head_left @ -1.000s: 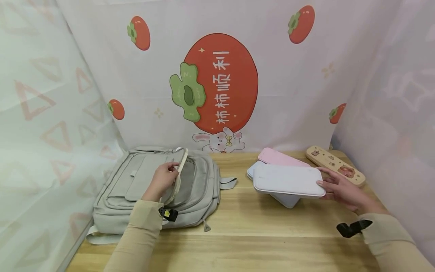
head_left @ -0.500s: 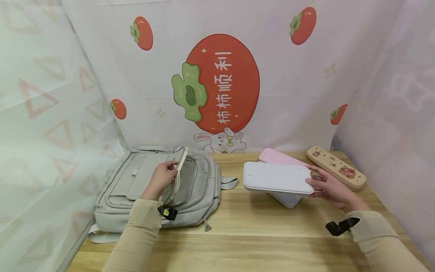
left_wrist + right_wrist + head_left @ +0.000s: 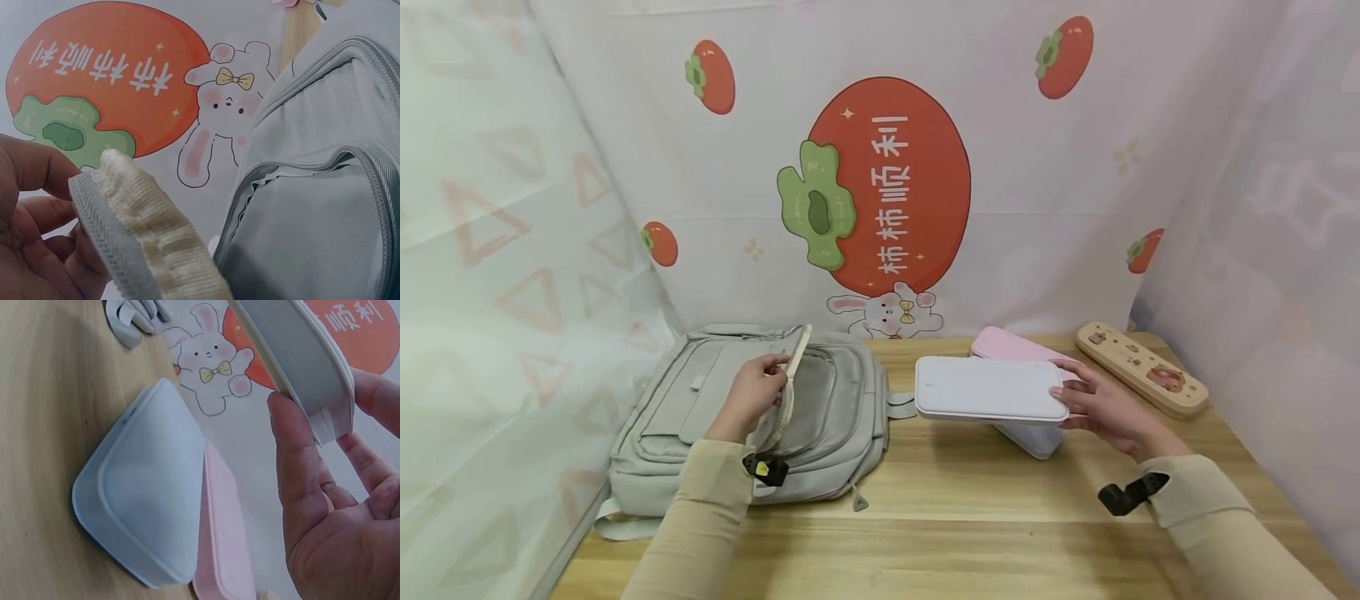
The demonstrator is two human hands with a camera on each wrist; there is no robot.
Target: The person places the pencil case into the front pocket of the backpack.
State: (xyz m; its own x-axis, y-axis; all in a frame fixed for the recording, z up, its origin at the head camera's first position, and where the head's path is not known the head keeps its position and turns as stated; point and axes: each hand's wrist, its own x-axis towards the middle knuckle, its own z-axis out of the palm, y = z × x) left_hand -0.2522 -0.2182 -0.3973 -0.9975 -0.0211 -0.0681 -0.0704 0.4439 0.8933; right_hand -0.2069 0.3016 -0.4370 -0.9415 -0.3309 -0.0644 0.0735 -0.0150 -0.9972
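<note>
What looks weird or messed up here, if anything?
Nothing looks spilled or broken. The blue case and pink case lie close together at different angles, so they look a bit messy. The flap on the backpack sticks up, but just because the left fingers hold it.

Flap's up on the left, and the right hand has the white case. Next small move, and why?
Probably ease the white case left toward the pocket: the right hand holds it by one end, clear of the blue case but short of the bag, and the left hand holds the flap up.
</note>
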